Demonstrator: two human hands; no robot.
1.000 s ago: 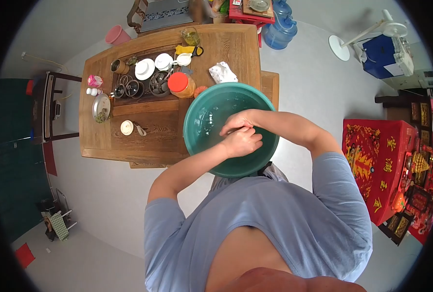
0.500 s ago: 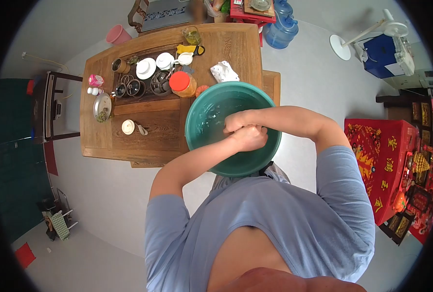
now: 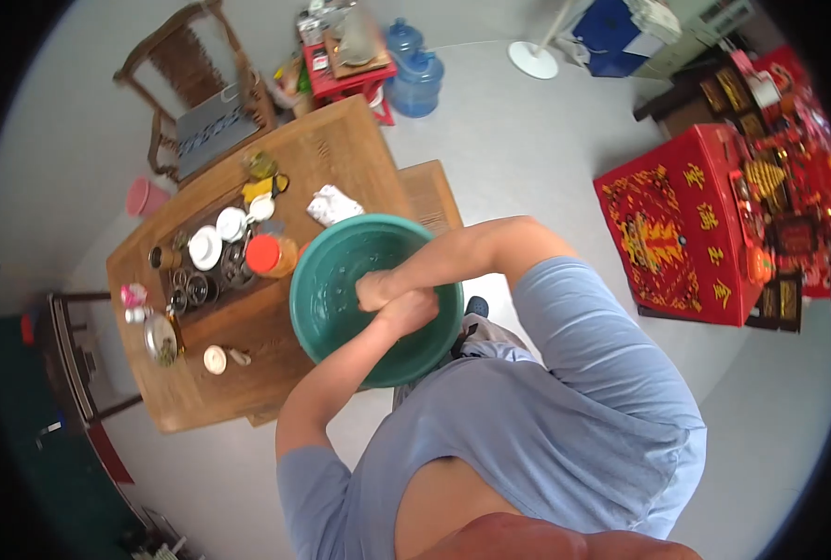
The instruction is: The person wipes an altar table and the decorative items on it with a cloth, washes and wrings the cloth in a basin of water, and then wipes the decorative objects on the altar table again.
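Note:
A deep green basin (image 3: 305, 322) sits in front of my body, overlapping the table's edge. Pale glints show inside it and look like water. Both my hands are over its inside, with the forearms crossing. My right hand (image 3: 375, 291) reaches in from the right, fingers curled downward. Close against it, my left hand (image 3: 413, 311) is closed too, coming from the lower left. Whatever either hand grips is hidden beneath the fingers.
On the wooden table (image 3: 275, 373) stand a red-lidded jar (image 3: 268, 256), a white patterned cloth (image 3: 333, 205), white cups and tea ware. A wooden chair (image 3: 191, 84) is behind it. Blue water bottles (image 3: 415, 84) stand on the floor; a red-draped table (image 3: 672, 224) is at right.
My view has turned and shifted, so the table and basin appear lower and further left. Both hands remain crossed inside the basin, still closed.

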